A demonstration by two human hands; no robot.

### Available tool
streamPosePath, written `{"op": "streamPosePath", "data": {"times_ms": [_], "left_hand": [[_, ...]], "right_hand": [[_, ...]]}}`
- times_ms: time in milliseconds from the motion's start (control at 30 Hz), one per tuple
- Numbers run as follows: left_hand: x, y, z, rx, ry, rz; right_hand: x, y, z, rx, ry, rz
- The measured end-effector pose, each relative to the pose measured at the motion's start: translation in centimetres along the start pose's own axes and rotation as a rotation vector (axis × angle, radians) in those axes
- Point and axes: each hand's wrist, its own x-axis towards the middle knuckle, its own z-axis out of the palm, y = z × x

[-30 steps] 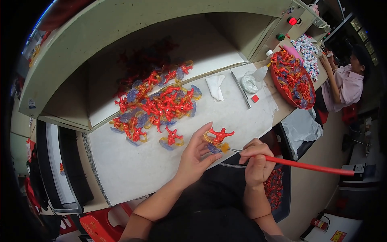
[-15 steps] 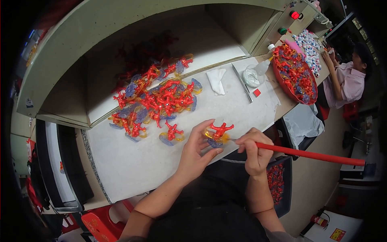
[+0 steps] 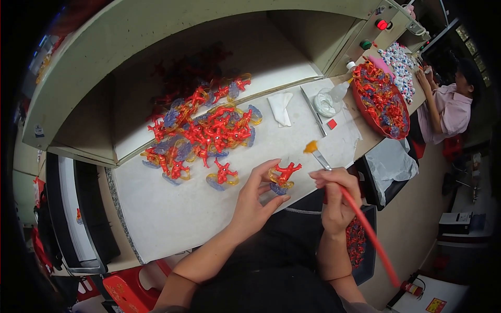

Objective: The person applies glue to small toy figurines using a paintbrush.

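My left hand (image 3: pixel 254 198) grips a small red toy figure (image 3: pixel 285 174) with clear yellow and purple parts, thumb below it and fingers at its left side. In my right hand (image 3: pixel 338 195) is a paintbrush (image 3: pixel 371 229) with a long red handle; its yellowish bristles point up and away, apart from the figure. Left of my left hand, a single figure (image 3: pixel 223 175) of the same kind lies on the white sheet (image 3: pixel 172 219). Beyond it a heap of such figures (image 3: pixel 219 128) reaches to the booth's front edge.
A folded white cloth (image 3: pixel 281 108), a round dish (image 3: pixel 327 103) and a squeeze bottle (image 3: pixel 340 91) stand at the far right. A red basin (image 3: pixel 358 99) of figures sits beside them. A co-worker (image 3: pixel 448 104) works farther right. A dark crate (image 3: pixel 369 261) holds more figures below.
The brush has come off the figure, and its bristles have swung up and to the right while the handle end has dropped. The figure has turned slightly in my left hand.
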Motion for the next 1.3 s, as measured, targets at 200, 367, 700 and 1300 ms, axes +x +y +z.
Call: {"op": "streamPosePath", "data": {"times_ms": [200,367,700,1300], "left_hand": [[0.0,0.1,-0.1,0.042,-0.047,0.005],[0.0,0.1,-0.1,0.097,-0.053,0.032],[-0.1,-0.2,-0.4,-0.183,-0.069,-0.073],[-0.1,-0.2,-0.4,-0.083,-0.074,-0.006]], "right_hand": [[-0.3,1.6,1.2,-0.099,-0.251,-0.087],[-0.4,2.2,1.5,-0.104,-0.244,-0.15],[-1.8,1.2,-1.2,0.051,-0.174,0.076],[-0.3,-0.2,-1.5,-0.091,-0.301,-0.063]]}}
